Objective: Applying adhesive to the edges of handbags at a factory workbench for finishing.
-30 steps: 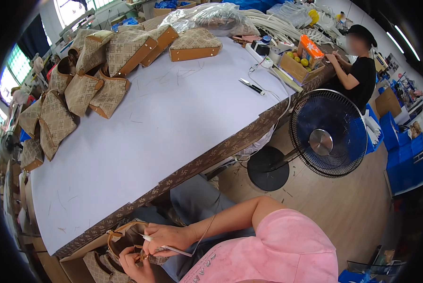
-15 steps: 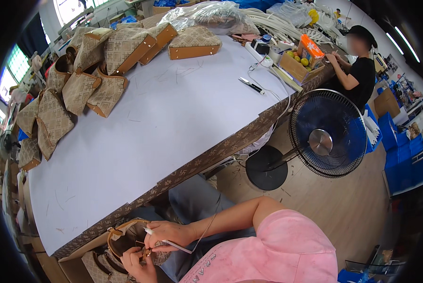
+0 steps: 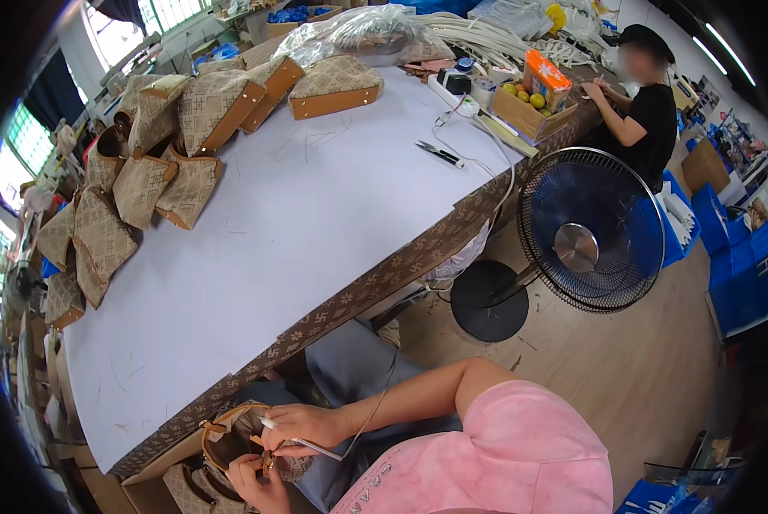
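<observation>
Low in the picture, a beige patterned handbag (image 3: 215,425) with tan trim lies open in my lap, below the table edge. My left hand (image 3: 258,485) is closed in a pinch on the bag's rim, beside a small gold-coloured fitting (image 3: 269,464). Just above it, my right hand (image 3: 303,426) is closed, with a slim pale rod (image 3: 320,448) sticking out under the palm. A thin cord (image 3: 369,426) runs along my right forearm. Something white shows at the right fingertips. Between the hands, the exact contact is too small to make out.
Several matching bags (image 3: 144,184) are heaped on the left of the white-topped table (image 3: 290,231). Thread snips (image 3: 440,154) lie near a power strip (image 3: 454,96) and a box of fruit (image 3: 529,116). A black floor fan (image 3: 585,240) stands right of the table, near another person (image 3: 645,111).
The whole view has shifted slightly. Both hands stay at the bag, close together, with only small movements. The other person's hands have moved a little.
</observation>
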Demonstrator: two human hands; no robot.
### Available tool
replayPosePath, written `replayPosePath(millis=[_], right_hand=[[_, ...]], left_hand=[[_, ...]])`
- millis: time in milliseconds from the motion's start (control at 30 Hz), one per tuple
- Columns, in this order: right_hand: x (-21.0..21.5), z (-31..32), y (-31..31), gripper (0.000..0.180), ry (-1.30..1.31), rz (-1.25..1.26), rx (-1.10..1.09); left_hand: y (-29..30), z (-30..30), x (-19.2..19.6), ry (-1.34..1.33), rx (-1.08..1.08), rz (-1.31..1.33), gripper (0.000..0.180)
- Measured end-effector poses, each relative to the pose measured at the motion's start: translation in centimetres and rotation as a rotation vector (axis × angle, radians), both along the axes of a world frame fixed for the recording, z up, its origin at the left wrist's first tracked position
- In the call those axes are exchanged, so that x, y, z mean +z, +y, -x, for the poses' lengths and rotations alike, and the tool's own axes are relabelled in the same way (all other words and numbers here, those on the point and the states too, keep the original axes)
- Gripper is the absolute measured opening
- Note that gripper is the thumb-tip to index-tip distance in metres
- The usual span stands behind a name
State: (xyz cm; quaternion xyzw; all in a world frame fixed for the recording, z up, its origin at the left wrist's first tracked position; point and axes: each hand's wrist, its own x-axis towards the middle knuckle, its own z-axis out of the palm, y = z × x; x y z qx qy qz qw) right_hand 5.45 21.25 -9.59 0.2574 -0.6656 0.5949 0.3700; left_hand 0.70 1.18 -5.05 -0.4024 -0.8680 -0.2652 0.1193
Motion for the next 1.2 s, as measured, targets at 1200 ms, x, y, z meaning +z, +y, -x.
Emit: replayPosePath(millis=[1200], right_hand=[[-0.8, -1.3, -0.1, 0.024, 0.086, -0.025, -0.141]], left_hand=[[0.9, -0.7, 1.4, -0.018, -0.078, -0.069, 0.021]])
